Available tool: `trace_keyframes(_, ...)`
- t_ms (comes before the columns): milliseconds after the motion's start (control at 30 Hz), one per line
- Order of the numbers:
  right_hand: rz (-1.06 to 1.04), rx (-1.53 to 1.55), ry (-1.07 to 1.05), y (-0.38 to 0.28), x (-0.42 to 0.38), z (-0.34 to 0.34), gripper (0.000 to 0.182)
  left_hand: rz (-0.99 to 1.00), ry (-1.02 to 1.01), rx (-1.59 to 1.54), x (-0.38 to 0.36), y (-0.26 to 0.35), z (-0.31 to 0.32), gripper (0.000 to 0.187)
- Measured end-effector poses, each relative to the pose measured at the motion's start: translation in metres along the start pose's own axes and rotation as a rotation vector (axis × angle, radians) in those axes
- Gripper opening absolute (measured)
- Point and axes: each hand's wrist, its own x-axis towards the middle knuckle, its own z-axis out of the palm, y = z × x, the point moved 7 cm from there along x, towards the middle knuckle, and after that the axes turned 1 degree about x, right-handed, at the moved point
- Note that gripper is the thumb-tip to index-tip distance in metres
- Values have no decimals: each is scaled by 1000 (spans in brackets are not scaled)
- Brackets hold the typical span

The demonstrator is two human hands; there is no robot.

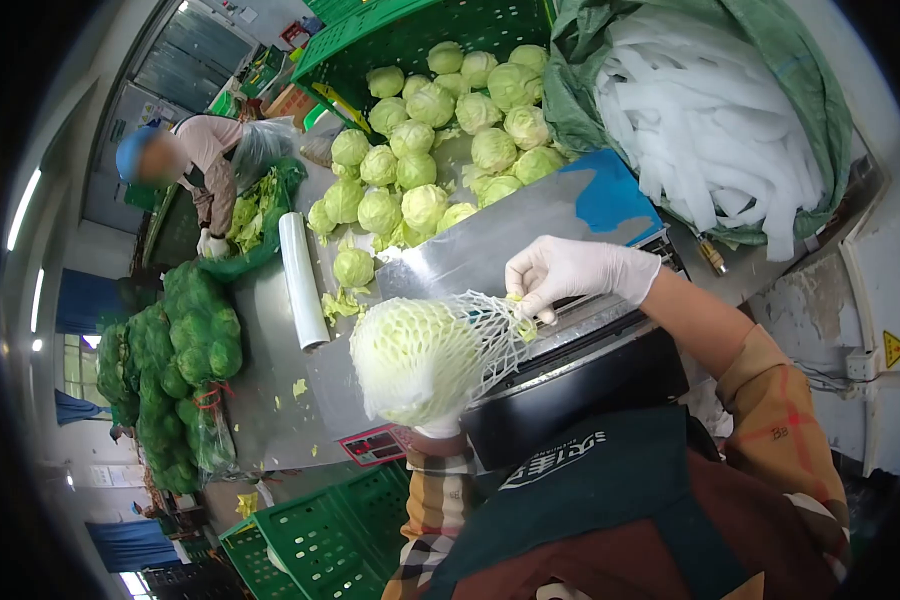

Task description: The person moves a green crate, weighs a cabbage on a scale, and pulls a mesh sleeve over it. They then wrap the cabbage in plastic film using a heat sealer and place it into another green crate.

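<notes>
A pale green cabbage (390,345) sits inside a white foam net sleeve (495,335) in front of me. My left hand (438,428), in a white glove, supports the cabbage from below; its fingers are mostly hidden behind it. My right hand (575,275), also gloved, pinches the gathered loose end of the sleeve, with a bit of green leaf at the fingertips. The net is stretched between the cabbage and my right hand. Beneath them is a metal-topped machine with a black front (580,385).
Loose cabbages (425,207) spill from a green crate (410,35). A green sack (820,95) holds white foam sleeves (700,110). A plastic film roll (302,280) lies on the table. Netted cabbages (185,340) are stacked left, near a co-worker (205,150). Another green crate (340,525) stands below.
</notes>
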Motion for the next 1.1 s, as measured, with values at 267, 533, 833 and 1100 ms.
trace_keyframes(267, -222, -1101, 756, -84, 26, -107, 22, -321, 129, -2089, 14, -16, -2, 56)
trace_keyframes(533, -345, -470, 185, -69, 32, 19, 69, -280, 363, -988, 76, 19, -15, 46)
trace_keyframes(833, -221, -331, 620, 26, -17, -82, 59, -117, -76, -541, 104, 20, 49, 41)
trace_keyframes(1100, -91, -554, 786, 25, -74, -112, 50, -383, -288, -176, 91, -19, -8, 43)
